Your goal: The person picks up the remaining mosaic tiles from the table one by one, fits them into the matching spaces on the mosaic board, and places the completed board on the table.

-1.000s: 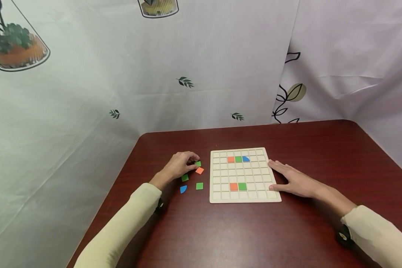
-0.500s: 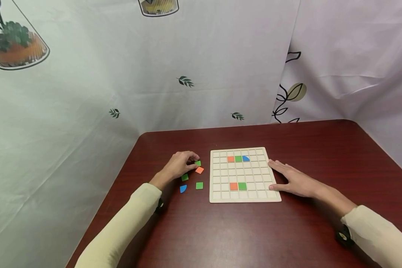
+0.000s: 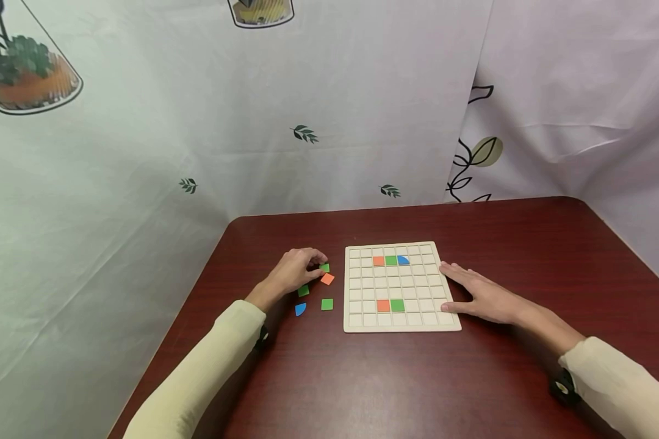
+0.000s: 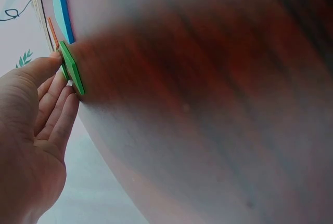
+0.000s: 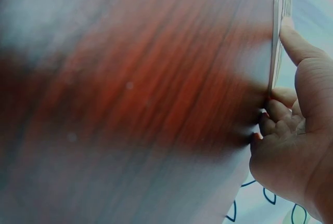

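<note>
My left hand (image 3: pixel 296 268) rests at the table's left, thumb and forefinger on either side of a flat green square tile (image 3: pixel 324 268), which they pinch. An orange tile (image 3: pixel 327 278) lies turned beside the thumb. Below the hand are another green tile (image 3: pixel 304 291), a blue quarter-round tile (image 3: pixel 300 309) and a third green tile (image 3: pixel 327 304). In the left wrist view, a green tile (image 4: pixel 73 68) partly hides the pinched one. My right hand (image 3: pixel 483 296) touches the right edge of the pale gridded board (image 3: pixel 362 328), fingers straight and thumb apart.
In the board's upper row sit an orange tile (image 3: pixel 378 261), a green tile (image 3: pixel 390 261) and a blue quarter-round (image 3: pixel 403 260). Lower down are an orange tile (image 3: pixel 383 305) and a green tile (image 3: pixel 397 305). Behind the dark red table (image 3: pixel 395 384) hangs a printed cloth (image 3: pixel 351 97).
</note>
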The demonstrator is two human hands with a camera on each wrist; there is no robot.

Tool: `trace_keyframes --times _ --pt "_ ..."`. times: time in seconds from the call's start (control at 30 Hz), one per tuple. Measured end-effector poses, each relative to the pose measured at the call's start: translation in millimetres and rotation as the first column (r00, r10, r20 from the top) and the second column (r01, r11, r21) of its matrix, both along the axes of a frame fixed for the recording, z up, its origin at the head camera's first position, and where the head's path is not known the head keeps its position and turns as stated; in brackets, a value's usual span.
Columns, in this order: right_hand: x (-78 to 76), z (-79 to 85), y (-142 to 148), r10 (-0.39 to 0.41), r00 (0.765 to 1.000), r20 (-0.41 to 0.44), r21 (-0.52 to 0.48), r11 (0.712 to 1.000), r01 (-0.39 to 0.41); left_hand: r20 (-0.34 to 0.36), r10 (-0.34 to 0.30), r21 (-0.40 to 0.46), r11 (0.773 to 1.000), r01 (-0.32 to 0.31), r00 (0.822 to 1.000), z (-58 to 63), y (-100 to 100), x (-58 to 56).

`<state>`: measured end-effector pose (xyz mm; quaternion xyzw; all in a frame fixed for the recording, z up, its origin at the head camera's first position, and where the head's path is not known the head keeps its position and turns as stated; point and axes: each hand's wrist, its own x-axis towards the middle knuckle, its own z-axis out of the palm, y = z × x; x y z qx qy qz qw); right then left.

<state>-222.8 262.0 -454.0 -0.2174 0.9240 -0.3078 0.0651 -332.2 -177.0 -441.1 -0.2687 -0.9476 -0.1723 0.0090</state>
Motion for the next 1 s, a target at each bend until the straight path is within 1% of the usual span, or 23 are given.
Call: trace_keyframes --times 0.47,0.77,1.0 --pt "0.0 0.4 -0.5 -0.003 1.0 0.005 -0.001 1.0 0.003 0.004 -0.002 -0.009 1.0 0.002 1.0 1.0 -0.4 0.8" --pt "0.2 -0.3 -0.1 -0.002 1.0 0.006 0.0 1.0 0.002 -0.009 -0.01 -0.025 1.0 0.01 1.0 -0.1 0.3 -0.6" --pt "0.1 -0.4 -0.2 -0.004 1.0 0.009 -0.001 1.0 0.004 -0.011 -0.005 -0.025 1.0 0.004 1.0 0.8 0.9 -0.8"
